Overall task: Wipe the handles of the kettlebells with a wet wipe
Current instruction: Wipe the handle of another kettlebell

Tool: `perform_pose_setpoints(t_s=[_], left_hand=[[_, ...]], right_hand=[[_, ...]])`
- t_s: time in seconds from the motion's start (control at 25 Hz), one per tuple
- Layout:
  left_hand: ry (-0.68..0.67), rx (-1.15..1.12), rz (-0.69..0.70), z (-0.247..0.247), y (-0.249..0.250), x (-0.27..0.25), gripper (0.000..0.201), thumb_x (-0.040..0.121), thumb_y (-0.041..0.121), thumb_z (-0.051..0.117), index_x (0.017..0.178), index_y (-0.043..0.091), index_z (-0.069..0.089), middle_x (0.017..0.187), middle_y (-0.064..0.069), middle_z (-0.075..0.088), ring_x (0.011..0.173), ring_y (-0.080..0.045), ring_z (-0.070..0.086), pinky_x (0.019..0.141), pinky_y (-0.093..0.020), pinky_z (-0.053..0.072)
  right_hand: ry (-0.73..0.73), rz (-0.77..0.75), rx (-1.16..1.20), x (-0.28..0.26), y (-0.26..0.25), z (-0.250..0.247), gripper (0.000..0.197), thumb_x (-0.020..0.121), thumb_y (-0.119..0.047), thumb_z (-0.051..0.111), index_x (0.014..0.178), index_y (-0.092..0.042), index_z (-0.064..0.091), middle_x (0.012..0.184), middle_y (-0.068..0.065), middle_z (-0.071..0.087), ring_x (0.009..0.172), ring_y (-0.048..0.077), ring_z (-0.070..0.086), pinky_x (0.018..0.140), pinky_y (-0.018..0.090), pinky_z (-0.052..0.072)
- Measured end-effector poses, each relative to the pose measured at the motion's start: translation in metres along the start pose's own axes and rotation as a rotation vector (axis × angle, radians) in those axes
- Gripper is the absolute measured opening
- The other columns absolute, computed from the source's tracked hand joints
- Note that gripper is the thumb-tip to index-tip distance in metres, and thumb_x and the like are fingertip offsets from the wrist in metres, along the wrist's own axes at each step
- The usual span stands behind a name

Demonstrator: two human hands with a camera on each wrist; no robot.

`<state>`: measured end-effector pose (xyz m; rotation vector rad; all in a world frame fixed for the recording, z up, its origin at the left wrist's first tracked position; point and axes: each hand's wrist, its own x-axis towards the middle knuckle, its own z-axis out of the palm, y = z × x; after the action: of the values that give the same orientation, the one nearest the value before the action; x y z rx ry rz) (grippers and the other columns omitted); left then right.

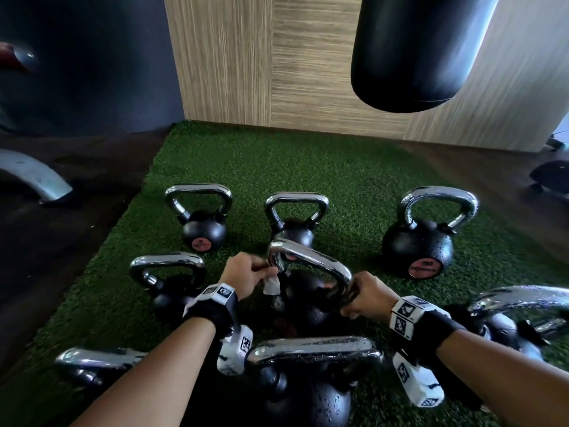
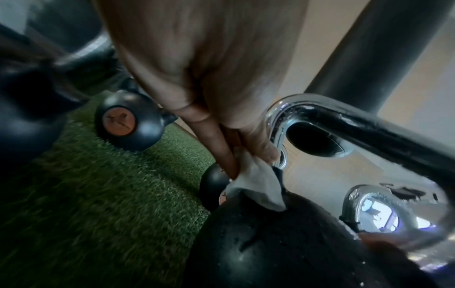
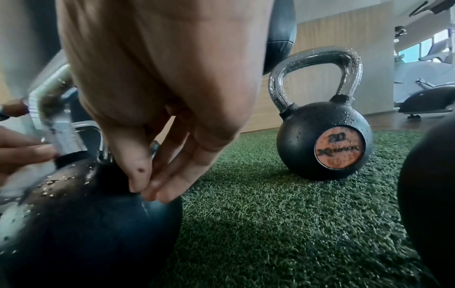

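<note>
A black round kettlebell with a chrome loop handle [image 1: 311, 266] is seen at the middle of the green artificial turf mat [image 1: 338, 167], its handle's right leg gripped near the base by the curled right hand [image 1: 366, 295]. Against the handle's left leg a crumpled white wet wipe [image 1: 271, 285] is pinched by the left hand [image 1: 246, 274]. Beyond this kettlebell and to its right, a droplet-covered black kettlebell marked 20 [image 3: 325, 136] stands apart.
</note>
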<state>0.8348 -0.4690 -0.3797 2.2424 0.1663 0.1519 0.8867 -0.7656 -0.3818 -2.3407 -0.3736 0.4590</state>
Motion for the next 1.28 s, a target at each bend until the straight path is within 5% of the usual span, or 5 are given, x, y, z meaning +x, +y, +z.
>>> perform_pose_setpoints(t_s=[0.32,0.56,0.76,0.84,1.28], left_hand=[[-0.029,0.091,-0.078,0.036,0.036,0.060,0.028,0.082,0.033,0.081,0.103,0.014,0.080,0.104,-0.004,0.078,0.104,-0.016,0.070,0.072,-0.010,0.039],[-0.244,-0.144,-0.108,0.030,0.026,0.068,0.035,0.086,0.010,0.079,0.118,0.000,0.072,0.119,-0.014,0.072,0.101,-0.011,0.062,0.101,-0.026,0.047],[-0.087,-0.183,-0.204,0.039,0.034,0.070,0.031,0.080,0.003,0.082,0.109,-0.002,0.074,0.100,-0.011,0.073,0.089,-0.015,0.065,0.074,-0.011,0.051],[-0.052,-0.269,-0.254,0.035,0.042,0.080,0.028,0.079,-0.001,0.082,0.106,-0.002,0.075,0.098,-0.014,0.074,0.082,-0.020,0.068,0.086,-0.023,0.056],[-0.022,-0.371,-0.101,0.016,0.060,0.082,0.018,0.080,0.013,0.084,0.098,0.018,0.080,0.102,-0.008,0.078,0.099,-0.020,0.073,0.097,-0.034,0.055]], right_hand=[[-0.339,-0.119,0.011,0.000,-0.032,0.013,0.034,0.079,0.006,0.069,0.071,-0.025,0.079,0.068,-0.006,0.076,0.062,0.005,0.069,0.057,0.020,0.055],[0.105,-0.097,0.090,0.044,-0.025,0.012,0.036,0.074,-0.029,0.087,0.107,-0.029,0.072,0.096,-0.005,0.074,0.089,0.009,0.068,0.083,0.027,0.055],[-0.198,-0.072,0.310,0.051,-0.024,0.021,0.012,0.083,-0.023,0.081,0.090,-0.029,0.073,0.068,-0.015,0.072,0.056,-0.007,0.063,0.050,0.010,0.047],[-0.192,-0.071,0.346,0.051,-0.021,0.022,0.015,0.084,-0.021,0.080,0.098,-0.023,0.074,0.063,-0.018,0.071,0.048,-0.008,0.060,0.045,0.006,0.043],[-0.139,-0.150,0.330,0.059,-0.002,0.032,0.059,0.064,-0.063,0.081,0.113,-0.031,0.074,0.087,-0.013,0.077,0.073,-0.004,0.066,0.066,0.015,0.051]])
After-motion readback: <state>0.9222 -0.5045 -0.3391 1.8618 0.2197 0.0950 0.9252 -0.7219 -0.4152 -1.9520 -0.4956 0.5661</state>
